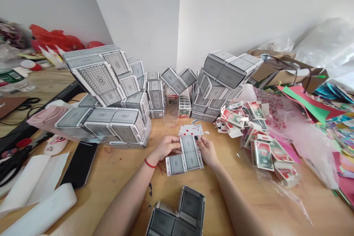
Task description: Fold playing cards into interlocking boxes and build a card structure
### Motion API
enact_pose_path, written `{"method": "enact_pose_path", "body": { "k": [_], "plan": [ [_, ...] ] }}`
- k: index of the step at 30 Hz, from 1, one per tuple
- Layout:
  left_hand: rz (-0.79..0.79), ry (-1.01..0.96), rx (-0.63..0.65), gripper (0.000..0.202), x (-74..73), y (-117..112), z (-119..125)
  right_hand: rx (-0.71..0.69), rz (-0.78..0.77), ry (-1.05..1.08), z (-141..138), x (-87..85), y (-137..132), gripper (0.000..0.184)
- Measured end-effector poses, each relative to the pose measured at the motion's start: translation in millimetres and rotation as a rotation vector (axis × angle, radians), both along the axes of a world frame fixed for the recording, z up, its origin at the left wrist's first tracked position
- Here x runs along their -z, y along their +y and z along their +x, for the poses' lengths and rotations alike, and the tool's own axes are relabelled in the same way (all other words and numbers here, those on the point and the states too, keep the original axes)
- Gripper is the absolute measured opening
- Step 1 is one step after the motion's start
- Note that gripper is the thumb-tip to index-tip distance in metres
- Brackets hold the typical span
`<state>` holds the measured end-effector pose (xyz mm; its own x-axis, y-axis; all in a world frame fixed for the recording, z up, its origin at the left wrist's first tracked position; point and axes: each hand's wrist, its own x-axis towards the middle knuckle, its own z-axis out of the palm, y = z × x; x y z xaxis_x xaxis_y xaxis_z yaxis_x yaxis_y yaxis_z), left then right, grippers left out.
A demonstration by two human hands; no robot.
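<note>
1. On the wooden bench (110, 169), the left hand (165, 146) keeps its left fingers (175, 141) pressed together against the grey-backed playing cards (189, 153).
2. The right hand (207, 151) pinches these cards at their edge with its right fingers (199, 142).

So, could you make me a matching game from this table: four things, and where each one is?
Things:
1. Red string bracelet
2. Grey-backed playing cards
3. Torn-open card boxes
4. Black-handled scissors

Places:
A. Under the left hand and right hand
B. Heaped to the right of the hands
C. Around the left wrist
D. At the far left of the wooden table

Pairs: 1-C, 2-A, 3-B, 4-D
</note>
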<state>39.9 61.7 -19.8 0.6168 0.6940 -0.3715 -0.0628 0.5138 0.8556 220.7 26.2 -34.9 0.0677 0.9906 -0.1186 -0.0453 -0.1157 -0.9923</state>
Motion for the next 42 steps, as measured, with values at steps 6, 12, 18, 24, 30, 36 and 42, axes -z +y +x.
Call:
{"method": "enact_pose_path", "body": {
  "k": [6, 12, 18, 24, 30, 36, 42],
  "plan": [
    [0.025, 0.025, 0.015, 0.028, 0.8, 1, -2, -0.004, 0.037, -0.060, -1, 0.5, -1, 0.034],
    [0.025, 0.000, 0.033, 0.028, 2.7, 2, -3, 0.013, 0.035, -0.048, -2, 2.3, -1, 0.033],
    [-0.006, -0.050, 0.039, 0.030, 0.6, 2, -6, 0.014, 0.050, -0.087, 0, 3.7, 0, 0.034],
    [0.047, 0.002, -0.037, 0.029, -0.9, 1, 1, 0.022, 0.071, -0.104, -1, 1.3, 0, 0.031],
    [0.090, 0.080, -0.144, 0.026, 0.8, 1, 7, -0.042, 0.132, -0.151, 0, -6.5, -6, 0.023],
    [0.127, 0.123, -0.256, 0.022, 5.2, 3, 9, -0.029, 0.293, -0.475, -7, -6.4, -8, 0.032],
    [0.158, 0.139, -0.285, 0.016, 9.1, 3, 11, -0.129, 0.291, -0.508, -18, 4.5, -11, 0.052]
  ]
}}
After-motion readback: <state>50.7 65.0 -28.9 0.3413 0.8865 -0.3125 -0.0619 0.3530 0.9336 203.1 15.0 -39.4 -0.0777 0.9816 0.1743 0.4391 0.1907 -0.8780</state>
